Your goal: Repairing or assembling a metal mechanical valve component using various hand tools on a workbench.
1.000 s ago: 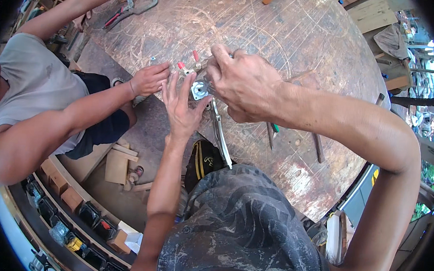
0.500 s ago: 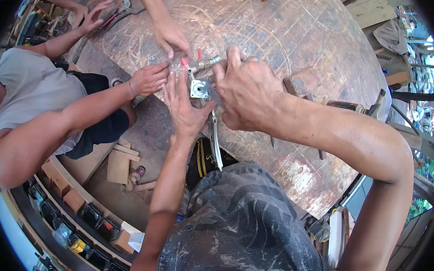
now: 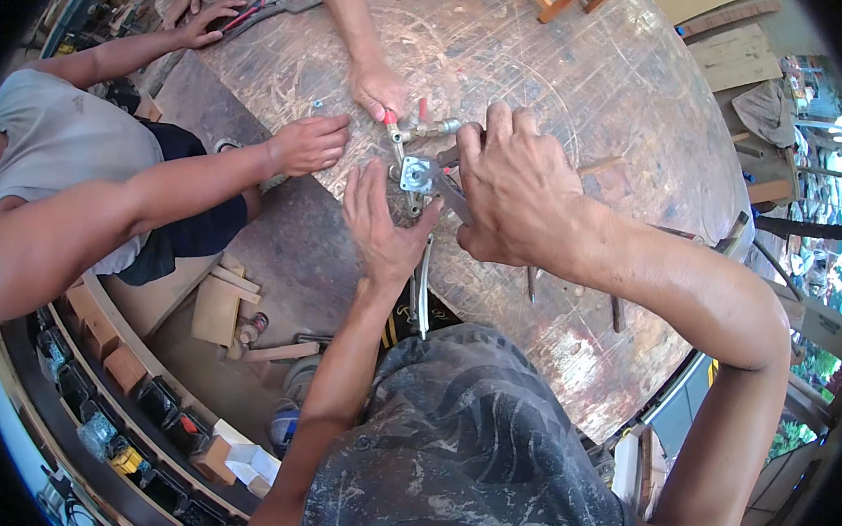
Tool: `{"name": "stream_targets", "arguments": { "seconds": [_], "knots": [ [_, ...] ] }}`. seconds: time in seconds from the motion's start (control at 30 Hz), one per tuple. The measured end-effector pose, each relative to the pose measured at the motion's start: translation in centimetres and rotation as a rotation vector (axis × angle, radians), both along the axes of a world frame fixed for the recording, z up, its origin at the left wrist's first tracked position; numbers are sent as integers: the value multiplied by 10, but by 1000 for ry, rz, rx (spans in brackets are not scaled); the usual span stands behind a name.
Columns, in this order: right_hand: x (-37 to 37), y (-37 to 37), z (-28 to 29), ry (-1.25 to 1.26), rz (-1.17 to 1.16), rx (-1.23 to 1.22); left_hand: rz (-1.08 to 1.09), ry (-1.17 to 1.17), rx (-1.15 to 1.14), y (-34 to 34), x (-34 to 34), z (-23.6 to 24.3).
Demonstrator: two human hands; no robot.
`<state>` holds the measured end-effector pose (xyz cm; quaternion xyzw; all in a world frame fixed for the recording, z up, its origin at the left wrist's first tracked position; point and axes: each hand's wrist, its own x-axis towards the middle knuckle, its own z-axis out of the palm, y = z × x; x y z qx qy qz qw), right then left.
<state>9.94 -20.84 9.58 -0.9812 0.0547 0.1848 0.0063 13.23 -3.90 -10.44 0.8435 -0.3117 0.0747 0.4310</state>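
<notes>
A small silver square metal fitting (image 3: 417, 174) with a round centre stands on the wooden table among brass valve pieces. My right hand (image 3: 522, 192) is closed around a grey metal tool that looks like pliers (image 3: 454, 199), its jaws against the fitting's right side. To the left of the fitting, my left hand (image 3: 383, 227) has its fingers stretched out, close to the fitting or touching it. Another person's hand (image 3: 378, 87) pinches a red-tipped handle (image 3: 390, 116) just beyond. A brass valve (image 3: 439, 127) with a second red handle lies behind. Below the fitting, long silver handles (image 3: 424, 287) point toward me.
A second person's hand (image 3: 310, 145) rests on the table to the left; red-handled pliers (image 3: 245, 16) lie at the far left. A hammer (image 3: 734, 232) is at the right edge. A wooden stool (image 3: 564, 0) stands at the back. Tool trays (image 3: 157, 401) line the lower left.
The view has shifted, so the table things appear further right. The other person's far hand has closed on the red-tipped handle. The other nearby hand has drawn slightly away from my left hand.
</notes>
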Motion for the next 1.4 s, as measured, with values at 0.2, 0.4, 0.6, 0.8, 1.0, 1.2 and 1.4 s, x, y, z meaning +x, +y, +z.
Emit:
{"name": "stream_targets", "arguments": {
  "seconds": [0.2,0.4,0.6,0.8,1.0,1.2,1.4],
  "knots": [
    [-5,8,-5,103,-8,-100,44,-91,27,-21,-2,-6],
    [6,8,0,106,35,-71,78,-93,18,-23,-3,-9],
    [24,13,6,208,79,-25,-22,-185,27,-4,19,-3],
    [39,19,19,222,167,-54,-111,-162,50,6,15,7],
    [73,25,23,385,208,-127,-44,-108,78,3,2,-1],
    [92,24,28,499,230,-88,9,-138,78,0,-1,-17],
    [101,25,39,555,244,34,-15,-229,151,1,4,-11]
  ]
}}
